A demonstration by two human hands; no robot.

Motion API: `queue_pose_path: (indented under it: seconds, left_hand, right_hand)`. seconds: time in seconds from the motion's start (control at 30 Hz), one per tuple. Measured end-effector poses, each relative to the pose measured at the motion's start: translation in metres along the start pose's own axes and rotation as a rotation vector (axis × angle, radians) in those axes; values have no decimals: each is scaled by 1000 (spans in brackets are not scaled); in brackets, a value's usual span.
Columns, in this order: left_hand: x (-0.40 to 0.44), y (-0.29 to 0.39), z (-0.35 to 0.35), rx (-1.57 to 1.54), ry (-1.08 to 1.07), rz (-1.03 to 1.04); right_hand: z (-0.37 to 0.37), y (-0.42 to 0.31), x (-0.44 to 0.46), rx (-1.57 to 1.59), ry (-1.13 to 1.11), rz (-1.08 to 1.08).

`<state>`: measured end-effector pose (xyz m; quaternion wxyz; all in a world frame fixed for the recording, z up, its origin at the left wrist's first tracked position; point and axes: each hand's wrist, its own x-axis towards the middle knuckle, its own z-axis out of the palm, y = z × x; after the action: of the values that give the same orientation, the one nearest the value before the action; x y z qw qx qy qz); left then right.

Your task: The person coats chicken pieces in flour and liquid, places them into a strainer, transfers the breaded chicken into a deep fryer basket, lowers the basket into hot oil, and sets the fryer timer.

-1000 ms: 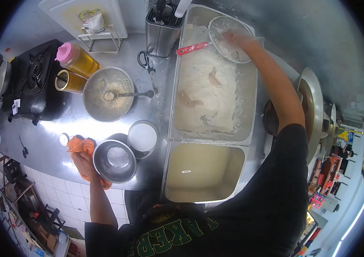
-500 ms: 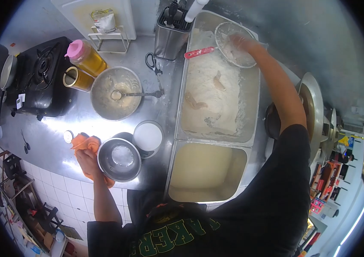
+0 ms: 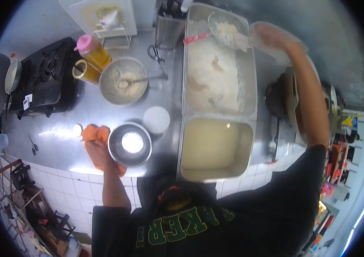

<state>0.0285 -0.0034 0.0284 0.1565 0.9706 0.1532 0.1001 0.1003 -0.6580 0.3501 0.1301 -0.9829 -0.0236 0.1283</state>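
Note:
On the steel counter's front edge, my left hand is closed on a bunched orange cloth. Just right of it stands a metal bowl with a bright reflection inside. My right hand, blurred, is beyond the far right corner of the flour tray, at a translucent plastic bag or sheet. Its fingers cannot be made out. Beside that hand, a sieve with a red handle rests over the tray and contains pale, lumpy material. Coated pieces lie in the flour.
Nearer me is a pan of pale liquid. A batter bowl with a ladle, a white round container, scissors and a pink-lidded oil jug share the counter. A black stove stands left; large pots stand right.
My right hand has moved right, from over the sieve to the translucent plastic. My left hand stays on the orange cloth. The whole view has shifted slightly.

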Motion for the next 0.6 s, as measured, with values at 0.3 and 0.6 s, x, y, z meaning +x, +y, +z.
queue_pose_path:
  seconds: [0.3, 0.6]
  left_hand:
    - [-6, -4, 1, -48, 41, 39]
    - [-5, -8, 7, -1, 132, 66]
  right_hand:
    - [93, -191, -159, -13, -375, -28]
    - [351, -163, -199, -382, -255, -81]
